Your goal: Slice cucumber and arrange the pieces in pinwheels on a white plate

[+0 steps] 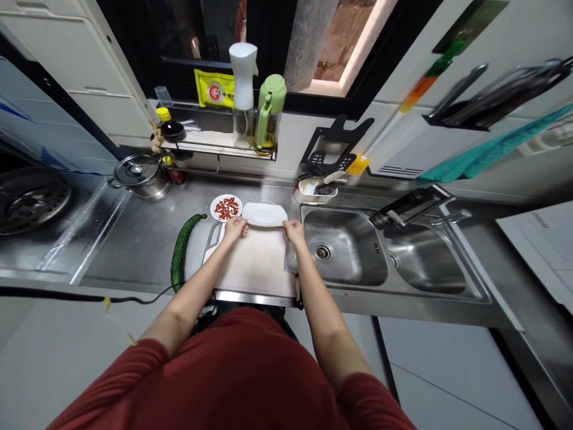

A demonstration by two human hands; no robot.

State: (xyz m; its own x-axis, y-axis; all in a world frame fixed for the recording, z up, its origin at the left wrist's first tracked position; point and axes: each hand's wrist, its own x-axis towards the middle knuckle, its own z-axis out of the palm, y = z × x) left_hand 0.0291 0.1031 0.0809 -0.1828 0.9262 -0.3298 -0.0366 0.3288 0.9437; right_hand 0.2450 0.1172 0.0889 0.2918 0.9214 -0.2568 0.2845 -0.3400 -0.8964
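Observation:
Between my two hands is a white plate (265, 214), pinched at its near left and near right edges, at the far end of a pale cutting board (253, 260). My left hand (234, 229) is closed on the plate's left side. On the opposite side, my right hand (293, 230) grips the rim in the same way. A small white plate of chopped red pieces (226, 208) sits just beyond my left hand. A long, curved green cucumber (179, 254) lies left of the board.
To the right is a steel double sink (344, 257) with a faucet (447, 216). A lidded pot (142, 177) stands at the back left. Bottles, including a green-topped oil bottle (270, 113), line the wall shelf (215, 143). A caddy (316, 191) stands behind the sink.

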